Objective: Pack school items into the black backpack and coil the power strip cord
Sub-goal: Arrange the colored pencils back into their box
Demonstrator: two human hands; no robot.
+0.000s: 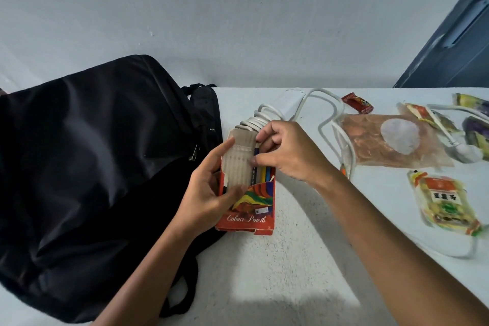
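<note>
A red box of colour pencils (247,209) is held above the table's middle, its flap open. My left hand (209,190) grips the box by its left side, thumb across the front. My right hand (285,151) pinches the pencils at the box's open top. The black backpack (87,172) lies on the left, touching the box's side. Behind the box lies the white power strip (289,100) with part of its cord (260,115) bunched in loops; the rest of the cord trails right to a white plug (464,151).
Snack packets lie scattered on the right of the white table (277,272): a clear brown one (391,140), a yellow one (444,205), a small red one (357,103). A wall runs along the table's far edge. A dark door stands at the upper right.
</note>
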